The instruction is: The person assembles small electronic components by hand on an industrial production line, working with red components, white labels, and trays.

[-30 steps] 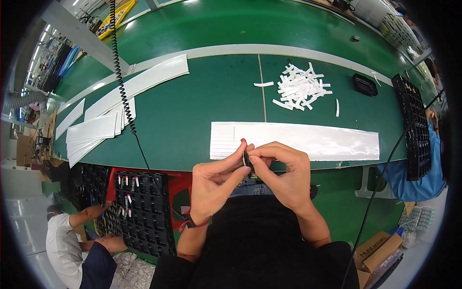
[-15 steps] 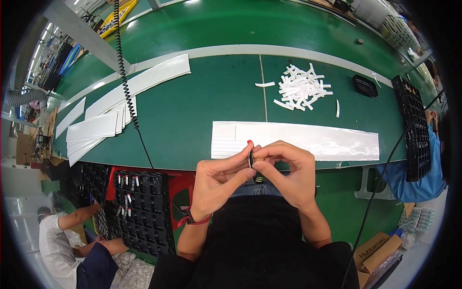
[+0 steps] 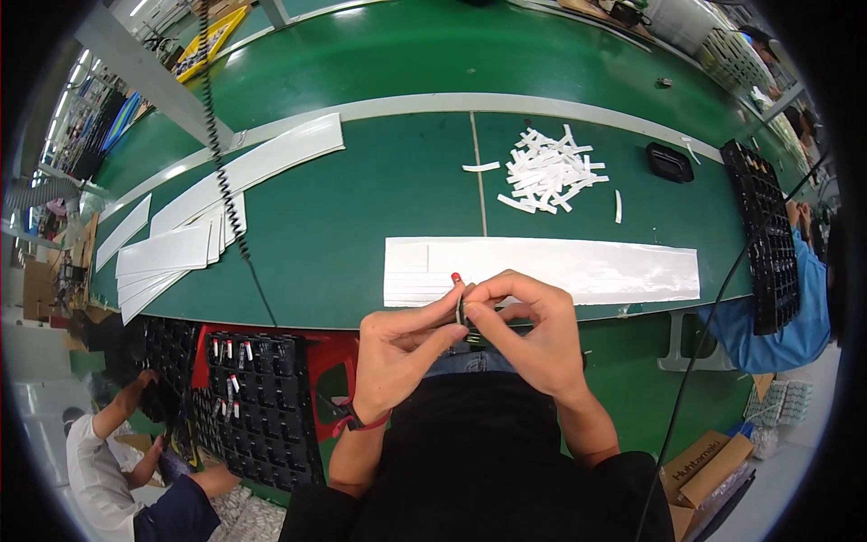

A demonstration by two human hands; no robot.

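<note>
Held up in front of my body, over the near edge of the green table, is a small, thin, dark piece [image 3: 461,313] seen almost edge-on. My left hand [image 3: 390,359] pinches it between thumb and fingers. From the other side, the thumb and fingertips of my right hand [image 3: 535,336] close on it too. A small red tip [image 3: 456,277] shows just above the fingers; whether it belongs to the piece I cannot tell. Just beyond my hands lies a long white sheet [image 3: 587,269] with narrow strips marked off at its left end.
A pile of white strips [image 3: 549,172] lies farther back, near a small black tray [image 3: 670,163]. White sheets [image 3: 167,251] fan out at left under a coiled cord [image 3: 219,154]. Black compartment trays [image 3: 262,406] stand left; another [image 3: 766,239] is at right. Co-workers sit on both sides.
The table scene has shifted slightly left and down in view. My fingers have shifted slightly around the dark piece, still pinching it. The co-worker at left has moved their arms.
</note>
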